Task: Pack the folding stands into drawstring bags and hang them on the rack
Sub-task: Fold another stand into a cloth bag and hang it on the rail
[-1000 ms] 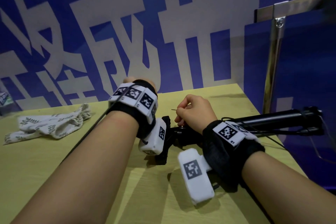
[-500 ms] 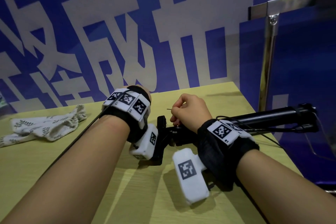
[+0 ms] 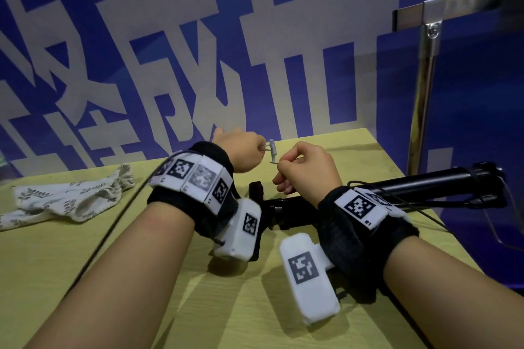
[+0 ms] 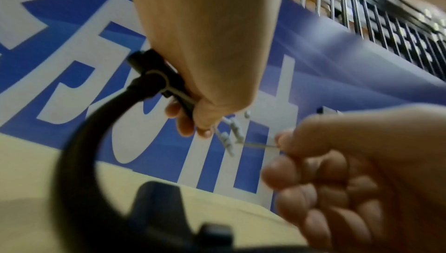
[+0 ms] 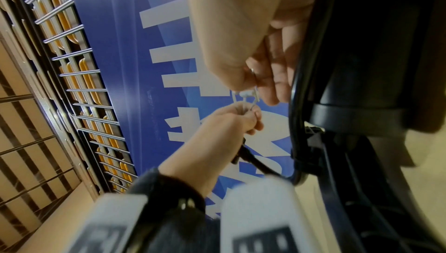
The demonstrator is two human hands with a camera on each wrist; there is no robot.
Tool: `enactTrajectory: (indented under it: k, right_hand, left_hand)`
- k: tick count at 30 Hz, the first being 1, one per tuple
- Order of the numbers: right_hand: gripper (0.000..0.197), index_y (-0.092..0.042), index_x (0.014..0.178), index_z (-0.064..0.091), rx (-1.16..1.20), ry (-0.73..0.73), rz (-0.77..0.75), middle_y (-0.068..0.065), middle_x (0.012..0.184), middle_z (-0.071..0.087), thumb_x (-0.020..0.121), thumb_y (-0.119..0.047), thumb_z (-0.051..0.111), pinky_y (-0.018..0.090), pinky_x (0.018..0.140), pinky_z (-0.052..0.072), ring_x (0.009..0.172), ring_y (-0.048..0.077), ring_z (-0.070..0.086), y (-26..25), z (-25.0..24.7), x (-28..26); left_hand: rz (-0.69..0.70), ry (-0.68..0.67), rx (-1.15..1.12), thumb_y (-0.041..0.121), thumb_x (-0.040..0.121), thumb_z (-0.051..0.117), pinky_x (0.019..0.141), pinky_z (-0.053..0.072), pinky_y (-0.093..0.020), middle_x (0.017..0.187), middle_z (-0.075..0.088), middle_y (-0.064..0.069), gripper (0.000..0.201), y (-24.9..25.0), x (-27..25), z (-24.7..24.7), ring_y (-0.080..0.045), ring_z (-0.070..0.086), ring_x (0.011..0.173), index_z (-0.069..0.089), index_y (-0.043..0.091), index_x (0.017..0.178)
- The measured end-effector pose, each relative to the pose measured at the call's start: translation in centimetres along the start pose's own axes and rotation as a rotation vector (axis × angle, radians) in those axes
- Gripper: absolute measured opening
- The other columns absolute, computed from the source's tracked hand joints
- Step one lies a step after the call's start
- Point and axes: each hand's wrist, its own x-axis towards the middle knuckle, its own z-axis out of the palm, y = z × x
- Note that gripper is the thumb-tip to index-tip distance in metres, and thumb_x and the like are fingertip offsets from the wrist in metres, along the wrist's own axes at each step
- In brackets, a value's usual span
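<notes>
A black folding stand (image 3: pixel 425 183) lies folded on the yellow table (image 3: pixel 198 306), its head (image 3: pixel 256 190) under my wrists. A leaf-print drawstring bag (image 3: pixel 71 198) lies flat at the left. Both hands are raised above the stand's head. My left hand (image 3: pixel 262 147) pinches a small white plastic piece (image 3: pixel 271 147), also seen as the white piece (image 4: pixel 231 133) in the left wrist view. My right hand (image 3: pixel 280 163) pinches a thin strand (image 4: pixel 255 144) that runs to that piece. In the right wrist view the white piece (image 5: pixel 246 96) sits between both hands' fingertips.
A metal rack post (image 3: pixel 425 93) with a crossbar (image 3: pixel 453 5) stands off the table's right edge. A blue banner wall (image 3: pixel 170 51) closes the back. The stand's far end (image 3: pixel 493 178) overhangs the right edge. Thin cables (image 3: pixel 425 212) trail from my wrists.
Both hands have lifted off the stand's head. The left hand has come up and now holds the white piece in front of the right hand's fingertips.
</notes>
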Motion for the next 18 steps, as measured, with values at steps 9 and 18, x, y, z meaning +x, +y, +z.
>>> enactTrajectory:
  k: [9,18]
  right_hand:
    - [0.016,-0.011,0.072,0.049,0.070,0.099,0.019,0.009,0.062,0.065,0.085,-0.001,0.047,0.025,0.053,0.052,0.052,0.019,0.060,-0.1,-0.3,0.3]
    - [0.010,-0.007,0.081,0.051,0.035,0.073,0.033,0.011,0.065,0.066,0.086,0.000,0.046,0.028,0.057,0.053,0.047,0.014,0.058,-0.1,0.2,0.3]
  left_hand:
    - [-0.138,0.105,-0.439,0.017,0.094,0.034,0.078,0.024,-0.034,0.080,0.028,0.002,0.026,-2.9,-0.7,2.7,-0.024,0.031,0.092,0.027,0.019,0.069]
    - [-0.185,0.155,-0.760,0.029,0.086,0.043,0.095,0.028,-0.036,0.110,0.037,0.001,0.025,-5.1,-0.6,4.7,-0.021,0.030,0.108,0.045,0.012,0.104]
